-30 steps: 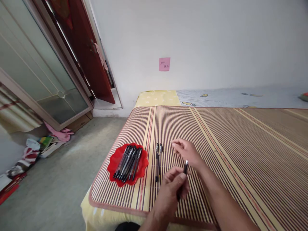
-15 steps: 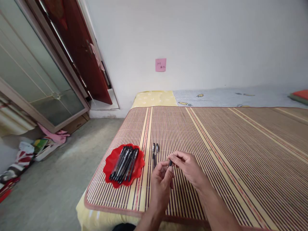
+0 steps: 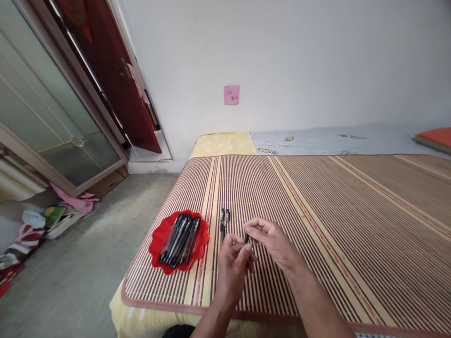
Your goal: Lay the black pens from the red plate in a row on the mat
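A short dark length of a pen shows between my two hands; the rest of it is hidden by the fingers. My left hand is closed around its lower part. At its upper end, the thumb and fingers of my right hand pinch it. Just beyond my left hand, a black pen lies on the striped mat, partly covered by that hand. Beside it rests a loose black pen cap. To the left, a red scalloped plate carries several black pens.
The mat covers a bed with a yellow sheet at the front corner. A white wall with a pink note stands behind. Left are the floor, a red door and a glass-panelled door.
The view has shifted slightly, so the scene sits a little further left. Both hands stay on the pen, with only small finger movements. The plate and pens are unchanged.
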Available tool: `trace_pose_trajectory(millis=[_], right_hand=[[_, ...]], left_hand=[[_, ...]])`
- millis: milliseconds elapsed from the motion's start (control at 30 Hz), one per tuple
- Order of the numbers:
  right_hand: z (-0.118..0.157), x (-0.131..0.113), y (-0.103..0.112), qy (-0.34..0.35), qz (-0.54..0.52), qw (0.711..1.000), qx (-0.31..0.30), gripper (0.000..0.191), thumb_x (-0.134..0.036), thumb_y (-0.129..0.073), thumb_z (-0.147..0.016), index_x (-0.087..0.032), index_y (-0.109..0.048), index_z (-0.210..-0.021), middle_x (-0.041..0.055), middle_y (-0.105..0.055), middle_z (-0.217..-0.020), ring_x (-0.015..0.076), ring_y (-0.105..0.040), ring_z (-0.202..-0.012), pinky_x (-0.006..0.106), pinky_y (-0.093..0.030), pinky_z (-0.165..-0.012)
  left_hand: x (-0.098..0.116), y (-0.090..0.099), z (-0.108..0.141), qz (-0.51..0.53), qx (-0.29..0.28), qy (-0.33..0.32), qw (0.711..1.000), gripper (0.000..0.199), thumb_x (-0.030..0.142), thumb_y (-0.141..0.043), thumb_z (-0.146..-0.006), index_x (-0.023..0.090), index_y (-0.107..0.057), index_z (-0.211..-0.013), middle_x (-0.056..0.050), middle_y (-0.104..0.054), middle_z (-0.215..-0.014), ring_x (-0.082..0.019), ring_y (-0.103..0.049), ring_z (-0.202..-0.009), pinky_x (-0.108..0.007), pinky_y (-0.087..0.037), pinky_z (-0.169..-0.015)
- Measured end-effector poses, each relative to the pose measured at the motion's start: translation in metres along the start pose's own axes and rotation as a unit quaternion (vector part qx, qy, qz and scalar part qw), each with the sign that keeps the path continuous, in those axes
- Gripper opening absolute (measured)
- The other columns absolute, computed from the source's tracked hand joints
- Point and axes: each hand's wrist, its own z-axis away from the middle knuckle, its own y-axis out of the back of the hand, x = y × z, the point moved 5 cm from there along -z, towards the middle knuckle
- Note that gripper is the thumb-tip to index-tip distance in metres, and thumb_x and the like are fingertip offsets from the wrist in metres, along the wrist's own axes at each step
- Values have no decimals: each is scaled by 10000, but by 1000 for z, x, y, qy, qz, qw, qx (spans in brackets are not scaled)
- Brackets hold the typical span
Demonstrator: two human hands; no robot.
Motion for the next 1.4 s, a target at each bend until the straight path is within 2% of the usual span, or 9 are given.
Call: trace_pose_trajectory(millis=[133, 300, 467, 667, 800, 900, 1067, 1233, 1400], right_hand=[[1, -1, 2, -3, 12, 1000, -1, 272, -462, -736, -816, -200, -675, -775, -10, -622, -765, 157, -579, -749, 290, -472, -724], [3, -7, 1, 3, -5, 999, -43, 251, -466, -688, -863, -217, -698, -834, -7, -616, -734, 161, -580, -704, 298, -486, -710], [3, -6, 1, 21, -9, 999, -45, 196, -396, -692, -872, -208, -716, -824, 6, -653, -829, 159, -609, -812, 291, -479, -793], [2, 10, 0, -28, -94, 990, -99, 225, -425, -648, -915, -211, -698, -962, -50, -546, -653, 124, -551, -542, 281, -466, -602], [-1, 11, 7, -5, -66, 996, -56, 220, -407, -696, -882, -189, -717, -908, 5, -638, -827, 131, -573, -735, 260, -454, -707], [-2, 9, 6, -5, -41, 998, -46, 229, -422, -721, -851, -195, -701, -868, -11, -611, -790, 133, -538, -732, 260, -434, -709], [-1, 4, 7, 1, -8, 999, -34, 269, -433, -760, -801, -193, -656, -740, -27, -554, -706, 142, -511, -706, 279, -424, -706], [-2, 9, 15, -13, -76, 996, -47, 241, -428, -746, -826, -194, -735, -879, 14, -647, -828, 132, -527, -683, 289, -433, -671], [-5, 18, 22, -15, -91, 995, -28, 272, -426, -759, -825, -196, -763, -970, 24, -675, -846, 128, -559, -704, 281, -443, -681]], left_hand=[[6, 3, 3, -30, 33, -29, 999, 353, 490, -715, -848, 201, -513, -824, 16, -631, -663, -100, -524, -534, -205, -402, -521], [2, 2, 1, -48, -9, 7, 999, 470, 591, -566, -926, 159, -591, -742, 5, -559, -592, -86, -431, -498, -201, -312, -471], [-6, 2, -3, 30, -29, 37, 998, 405, 494, -792, -779, 208, -511, -832, 87, -503, -549, -58, -399, -405, -174, -243, -405], [-10, 0, -2, 39, -68, 50, 996, 416, 516, -542, -965, 149, -581, -775, 25, -548, -555, -56, -433, -434, -179, -280, -433], [-12, -5, -1, 83, -82, 69, 991, 319, 449, -693, -883, 192, -509, -842, 70, -544, -563, -44, -405, -383, -165, -202, -376], [-10, -3, -2, 82, -58, 60, 993, 398, 418, -782, -799, 223, -436, -834, 81, -584, -577, -47, -420, -347, -155, -160, -341], [-10, 1, -4, 25, -47, 46, 998, 375, 466, -733, -829, 188, -492, -763, 42, -605, -584, -62, -500, -384, -165, -276, -370], [-17, -3, -3, 40, -83, 75, 993, 416, 540, -588, -918, 133, -602, -830, 1, -620, -612, -56, -498, -425, -173, -288, -414], [-17, -7, -2, 64, -111, 91, 988, 317, 466, -669, -884, 175, -544, -861, 46, -604, -613, -36, -429, -361, -169, -181, -358]])
